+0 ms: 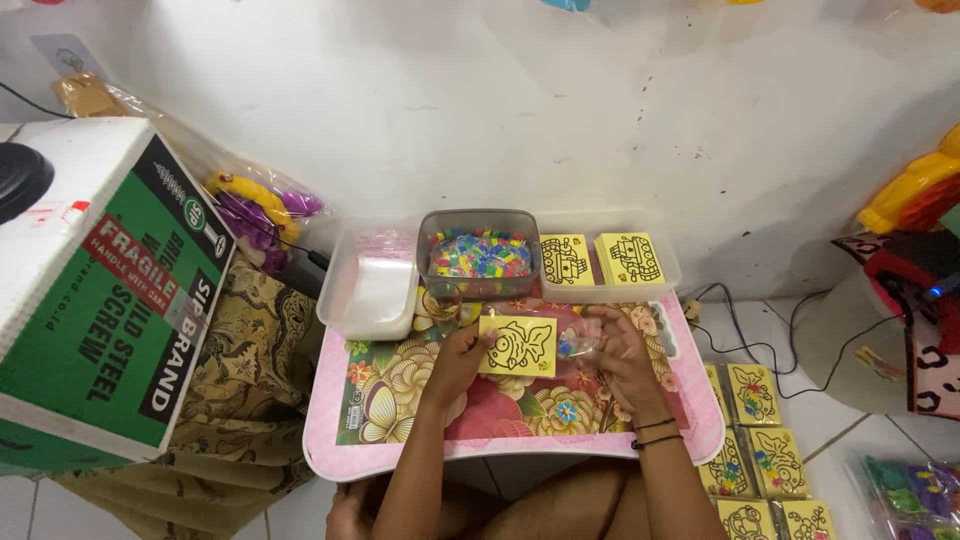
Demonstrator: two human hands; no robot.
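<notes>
Head view. The left hand (458, 352) holds a yellow card (517, 346) with a black fish outline, its grip clamped on the card's left edge, above the middle of the flowered pink desk (400, 440). The right hand (622, 352) has its grip closed on a clear plastic sleeve (578, 340) just beside the card's right edge. Behind them stand a bin of coloured beads (480, 255), a tray of yellow cards (610, 260) and a white tub (372, 285).
</notes>
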